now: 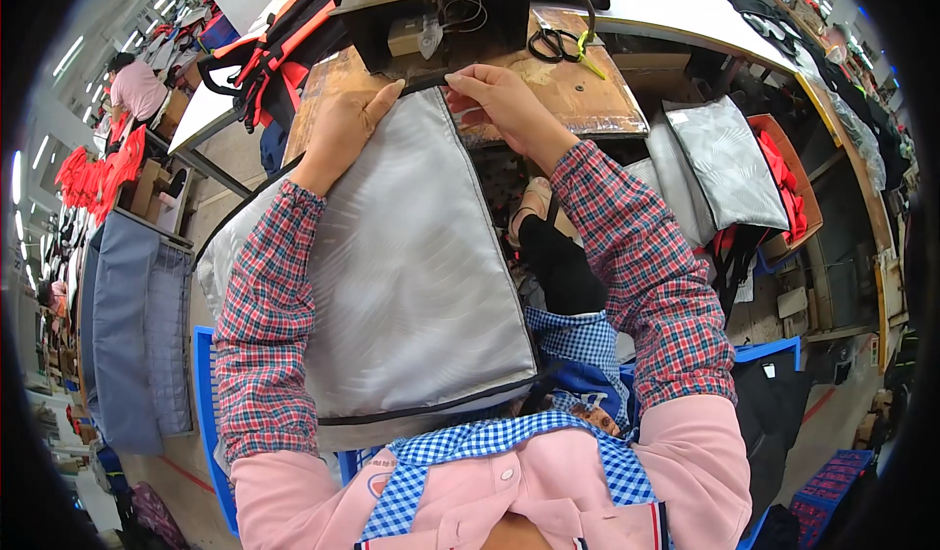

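A silver-grey fabric panel [411, 266] with black edging and a faint leaf pattern lies across my lap, its far end raised to the edge of a worn wooden tabletop [612, 99]. My left hand [348, 124] grips the panel's far left corner, thumb on top. Beside it, my right hand [504, 104] pinches the black edging strip [426, 83] between thumb and fingertips. Both hands are closed, close together in front of a dark machine housing [431, 36] with a beige top and loose wires.
Black-handled scissors [550, 45] and yellow snips [590, 57] lie on the tabletop. To the right, more silver panels [725, 158] rest by a carton [798, 183] of red fabric. Black-and-orange straps [274, 70] are piled far left. Another person [137, 90] sits beyond.
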